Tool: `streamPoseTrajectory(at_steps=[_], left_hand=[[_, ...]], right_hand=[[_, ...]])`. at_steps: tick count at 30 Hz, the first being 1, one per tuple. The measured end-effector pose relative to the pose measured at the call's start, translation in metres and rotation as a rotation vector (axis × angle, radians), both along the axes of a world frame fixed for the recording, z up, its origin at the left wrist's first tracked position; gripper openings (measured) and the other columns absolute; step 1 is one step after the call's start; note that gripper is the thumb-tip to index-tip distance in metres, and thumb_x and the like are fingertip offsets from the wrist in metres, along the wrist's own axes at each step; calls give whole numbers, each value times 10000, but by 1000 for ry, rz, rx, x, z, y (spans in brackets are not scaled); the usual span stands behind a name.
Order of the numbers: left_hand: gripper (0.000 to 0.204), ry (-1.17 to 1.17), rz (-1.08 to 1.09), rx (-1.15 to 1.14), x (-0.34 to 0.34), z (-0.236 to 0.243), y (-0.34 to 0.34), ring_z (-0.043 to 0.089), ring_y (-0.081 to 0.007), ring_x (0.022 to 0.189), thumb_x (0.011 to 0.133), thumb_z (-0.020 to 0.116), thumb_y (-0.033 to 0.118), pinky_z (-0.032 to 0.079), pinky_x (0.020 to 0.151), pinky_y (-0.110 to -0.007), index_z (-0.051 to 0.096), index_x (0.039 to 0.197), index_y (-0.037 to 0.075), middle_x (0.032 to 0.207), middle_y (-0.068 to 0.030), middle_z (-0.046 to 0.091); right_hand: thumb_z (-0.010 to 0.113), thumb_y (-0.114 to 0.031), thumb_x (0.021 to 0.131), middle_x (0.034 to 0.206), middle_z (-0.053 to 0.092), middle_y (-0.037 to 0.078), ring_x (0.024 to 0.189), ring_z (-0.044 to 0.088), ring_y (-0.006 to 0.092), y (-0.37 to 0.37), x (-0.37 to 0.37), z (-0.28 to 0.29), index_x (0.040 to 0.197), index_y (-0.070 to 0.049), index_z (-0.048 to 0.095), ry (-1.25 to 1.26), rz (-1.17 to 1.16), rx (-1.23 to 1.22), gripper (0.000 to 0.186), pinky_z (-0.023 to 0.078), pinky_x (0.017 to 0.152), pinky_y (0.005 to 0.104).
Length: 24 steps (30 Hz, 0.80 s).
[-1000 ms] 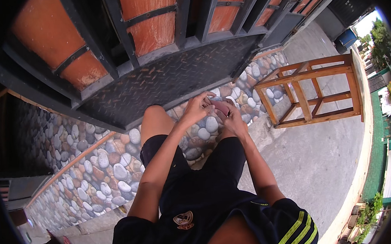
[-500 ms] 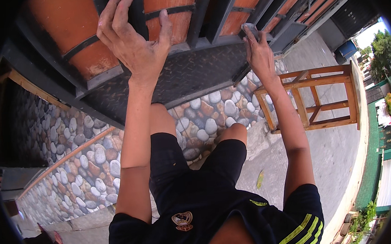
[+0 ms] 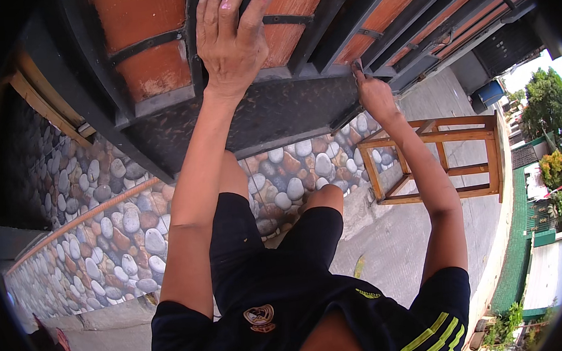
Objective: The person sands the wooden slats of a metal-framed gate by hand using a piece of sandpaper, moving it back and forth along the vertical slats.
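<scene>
My left hand (image 3: 232,53) is raised against the gate, its fingers stretched out over an upright dark metal bar (image 3: 195,20) and partly cut off by the top edge. Nothing shows in it. My right hand (image 3: 376,96) reaches to the foot of an orange wooden panel (image 3: 353,47), where it meets the gate's lower rail. Its fingers are closed, pressing a small grey pad that is almost wholly hidden now. Below the orange panels runs a dark patterned metal plate (image 3: 239,117). The panels are scuffed and pale in patches.
A wooden stool-like frame (image 3: 433,137) lies under my right forearm. Pebble-patterned flooring (image 3: 129,223) spreads beneath the gate, beside grey concrete (image 3: 419,231). A blue drum (image 3: 489,93) stands far right, near greenery (image 3: 547,101). My bent knees are close to the gate.
My left hand has moved right and up, onto the bar. My right hand has dropped slightly, and the grey pad it showed earlier is now mostly hidden. The view has shifted a little.
</scene>
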<state>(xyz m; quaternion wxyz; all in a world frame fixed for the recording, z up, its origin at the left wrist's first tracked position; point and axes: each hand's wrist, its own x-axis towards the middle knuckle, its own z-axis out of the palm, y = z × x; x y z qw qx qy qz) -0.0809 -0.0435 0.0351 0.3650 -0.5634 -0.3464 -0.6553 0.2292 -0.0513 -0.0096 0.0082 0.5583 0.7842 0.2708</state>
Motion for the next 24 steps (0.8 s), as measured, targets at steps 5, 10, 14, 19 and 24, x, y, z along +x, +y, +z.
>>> streamPoseTrajectory(at_steps=[5,10,14,19,24], left_hand=[[410,-4,88,107,-2,-2,10,545,-263,1180,856,530,14,261,1091,-444,501,1223,194,1258,-71,576],[311,23,34,33,-4,-2,1,620,-263,1077,900,508,61,334,1052,-411,511,1190,173,1228,-108,594],[269,33,-83,204,-2,-3,18,629,-294,1060,894,525,48,439,951,-397,501,1139,158,1208,-119,605],[256,48,-93,159,-4,-1,15,631,-300,1055,888,531,39,454,935,-395,487,1116,147,1194,-118,613],[224,72,-18,45,-4,-1,2,628,-303,1060,888,523,33,458,931,-390,494,1089,127,1190,-115,616]], right_hand=[[521,-53,798,707,634,115,614,667,257,-4,7,27,1302,1,471,-382,113,104,510,547,548,330],[538,-36,809,780,629,149,690,662,291,-7,8,83,1351,-62,440,-135,121,292,551,544,559,356],[515,-94,898,840,646,192,682,647,354,8,15,27,1332,-124,459,130,55,154,438,515,572,432],[532,-72,862,856,649,177,708,645,357,12,31,15,1294,-130,501,44,163,48,437,522,604,430],[564,19,740,808,619,124,737,649,298,-5,19,36,1351,-125,443,116,149,335,639,528,622,389]])
